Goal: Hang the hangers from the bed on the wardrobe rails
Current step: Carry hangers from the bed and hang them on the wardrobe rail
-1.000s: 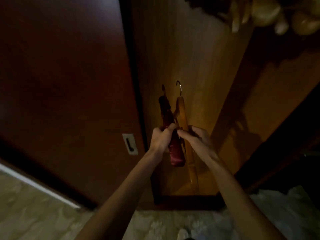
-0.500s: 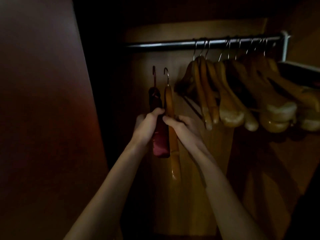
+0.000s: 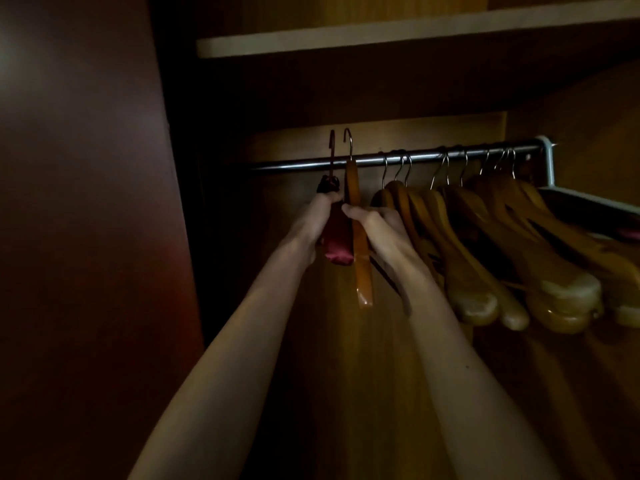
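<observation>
Both arms reach up. The left hand point(image 3: 320, 220) grips the red padded hanger point(image 3: 336, 239), the right hand point(image 3: 379, 225) the wooden hanger point(image 3: 360, 258); their hooks rise above the rail point(image 3: 426, 158).

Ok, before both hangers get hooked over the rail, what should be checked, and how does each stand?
1. Left hand grips the red padded hanger: ok.
2. Right hand grips the wooden hanger: ok.
3. Both hooks raised above the rail: ok.
4. Bare rail left of the hung wooden hangers: ok.
5. Hook openings facing the rail: cannot tell.
</observation>
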A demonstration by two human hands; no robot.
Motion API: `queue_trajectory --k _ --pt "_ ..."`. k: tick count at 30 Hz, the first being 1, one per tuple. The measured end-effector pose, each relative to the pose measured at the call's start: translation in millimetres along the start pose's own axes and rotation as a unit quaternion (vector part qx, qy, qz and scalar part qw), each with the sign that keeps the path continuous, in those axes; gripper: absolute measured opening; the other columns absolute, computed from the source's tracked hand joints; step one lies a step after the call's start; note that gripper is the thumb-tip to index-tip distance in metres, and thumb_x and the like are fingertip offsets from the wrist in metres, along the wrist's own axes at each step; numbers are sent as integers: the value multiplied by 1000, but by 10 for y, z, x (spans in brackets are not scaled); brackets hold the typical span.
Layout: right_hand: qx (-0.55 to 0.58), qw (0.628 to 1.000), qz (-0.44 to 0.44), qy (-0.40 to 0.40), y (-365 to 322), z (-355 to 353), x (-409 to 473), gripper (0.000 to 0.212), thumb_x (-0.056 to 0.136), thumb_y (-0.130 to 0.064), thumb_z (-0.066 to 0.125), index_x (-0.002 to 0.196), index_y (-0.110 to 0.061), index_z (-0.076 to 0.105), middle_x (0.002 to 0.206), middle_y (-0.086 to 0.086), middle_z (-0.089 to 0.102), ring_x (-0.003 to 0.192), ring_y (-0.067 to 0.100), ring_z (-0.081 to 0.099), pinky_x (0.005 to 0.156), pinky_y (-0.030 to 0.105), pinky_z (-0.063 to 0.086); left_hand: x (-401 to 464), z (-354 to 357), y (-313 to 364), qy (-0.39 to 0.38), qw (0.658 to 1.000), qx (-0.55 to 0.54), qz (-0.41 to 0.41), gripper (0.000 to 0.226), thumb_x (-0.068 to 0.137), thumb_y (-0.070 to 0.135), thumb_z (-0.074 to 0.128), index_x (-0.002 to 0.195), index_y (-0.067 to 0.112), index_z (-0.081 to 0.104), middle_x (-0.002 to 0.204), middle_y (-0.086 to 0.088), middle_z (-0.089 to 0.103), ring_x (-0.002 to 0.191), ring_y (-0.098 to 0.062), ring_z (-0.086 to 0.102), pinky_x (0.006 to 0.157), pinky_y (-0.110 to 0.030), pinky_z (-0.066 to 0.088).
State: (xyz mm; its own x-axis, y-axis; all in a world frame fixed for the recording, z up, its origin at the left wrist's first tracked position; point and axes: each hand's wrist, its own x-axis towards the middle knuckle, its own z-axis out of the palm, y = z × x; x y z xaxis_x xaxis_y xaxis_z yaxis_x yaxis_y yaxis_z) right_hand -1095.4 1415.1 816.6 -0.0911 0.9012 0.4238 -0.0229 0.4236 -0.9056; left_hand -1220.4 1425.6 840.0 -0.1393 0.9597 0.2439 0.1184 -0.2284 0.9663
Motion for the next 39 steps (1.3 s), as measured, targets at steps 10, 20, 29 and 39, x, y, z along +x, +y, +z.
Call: queue_trajectory --k 10,20,29,39 --pt "-4 999 39 27 144 -158 119 13 96 -38 59 92 -26 61 93 -1 69 85 15 67 64 22 48 290 248 -157 -43 997 -41 -43 39 95 44 56 119 15 66 113 -15 71 106 -33 68 100 -49 53" --pt "-21 999 7 46 276 -278 114 11 96 -37 60 88 -30 62 94 -2 72 92 17 68 81 29 51 379 334 -286 -44 997 -30 -49 34 97 48 53 112 19 63 111 -13 70 105 -30 68 97 -45 56" --pt "-73 994 -20 75 556 -244 -85 37 102 -46 47 103 -16 71 91 2 74 84 11 70 75 23 49 44 259 -871 -26 999 -13 -45 59 97 69 36 115 23 67 86 -2 67 64 -11 52 59 -26 42" --pt "-112 989 -9 99 1435 -73 -886 18 103 -28 49 104 -27 67 89 -8 70 79 10 67 70 25 49 -624 193 -1798 -8 992 54 -115 37 106 37 44 115 14 72 75 1 70 48 -5 49 46 -20 34"
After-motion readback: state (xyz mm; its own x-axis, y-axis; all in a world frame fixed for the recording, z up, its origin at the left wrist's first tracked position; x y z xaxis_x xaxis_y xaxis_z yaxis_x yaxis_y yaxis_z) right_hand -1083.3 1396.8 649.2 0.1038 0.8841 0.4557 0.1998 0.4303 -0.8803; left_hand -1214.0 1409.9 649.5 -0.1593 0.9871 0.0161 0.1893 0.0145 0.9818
